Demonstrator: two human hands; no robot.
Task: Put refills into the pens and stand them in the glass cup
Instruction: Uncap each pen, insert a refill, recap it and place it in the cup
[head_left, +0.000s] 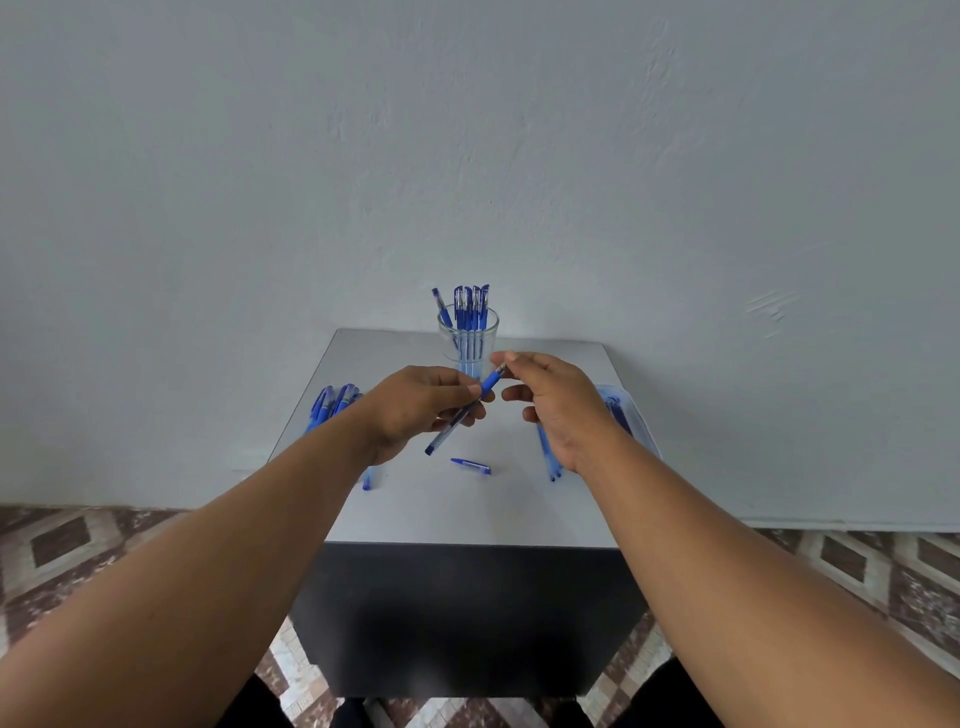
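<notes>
Blue pen (464, 410) tilted; capped pens (469, 306) upright in glass cup (451, 344).

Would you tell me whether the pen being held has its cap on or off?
Off. The pen in the left hand shows a bare tip, and a loose cap lies on the table; whether it belongs to this pen, cannot tell.

The left hand (415, 410) is covering the middle of the pen (464, 410) it is holding, and its forearm is hiding most of the loose pens (332, 402) at the desk (467, 509) left edge. The right hand (553, 405) is blocking most of the refills (545, 457) and the clear tray (631, 410) behind it. The glass cup (467, 338) base is sitting behind the fingers (511, 358), and whether the right fingers are touching the pen tip is too small to tell.
</notes>
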